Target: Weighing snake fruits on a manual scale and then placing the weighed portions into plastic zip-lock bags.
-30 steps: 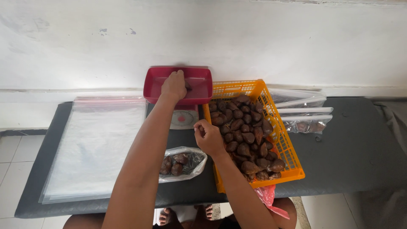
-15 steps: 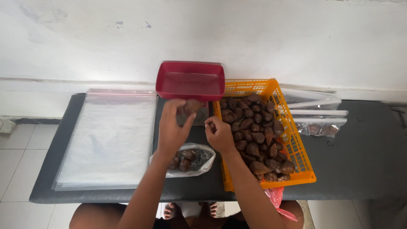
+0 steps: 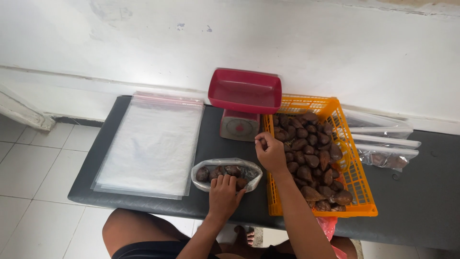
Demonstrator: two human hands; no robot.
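Note:
My left hand (image 3: pixel 223 193) rests on the near edge of a clear plastic bag (image 3: pixel 226 173) that holds several brown scaly fruits. My right hand (image 3: pixel 270 152) hovers at the left rim of an orange plastic basket (image 3: pixel 354 181) full of the same brown fruits (image 3: pixel 309 153); its fingers are curled and a fruit seems pinched at the fingertips, though this is hard to tell. Behind the bag stands a small kitchen scale (image 3: pixel 239 125) with an empty red tray (image 3: pixel 245 90) on top.
A stack of clear plastic bags (image 3: pixel 153 144) lies at the left of the dark bench (image 3: pixel 421 192). Filled sealed bags (image 3: pixel 385 144) lie right of the basket. A white wall runs behind; tiled floor lies at left. My knees show below the bench.
My left hand has come down from the red tray to the bag of fruit on the bench. The right hand stayed at the basket's left rim. The camera moved closer.

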